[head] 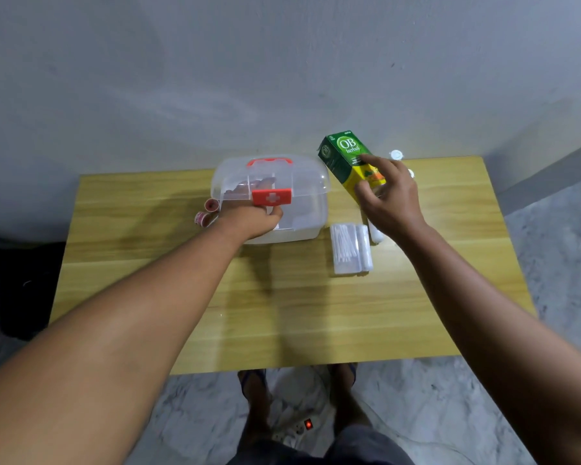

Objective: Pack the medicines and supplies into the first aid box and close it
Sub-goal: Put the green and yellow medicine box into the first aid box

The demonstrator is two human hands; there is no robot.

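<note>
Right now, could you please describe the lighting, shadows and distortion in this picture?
Head view: soft, even light; faint arm shadows on the table; wide-angle bend bows the table's edges and stretches the forearms; the carton in the right hand has a readable logo but blurred small print; the left hand holds the box, its fingers hazy through the lid.
</note>
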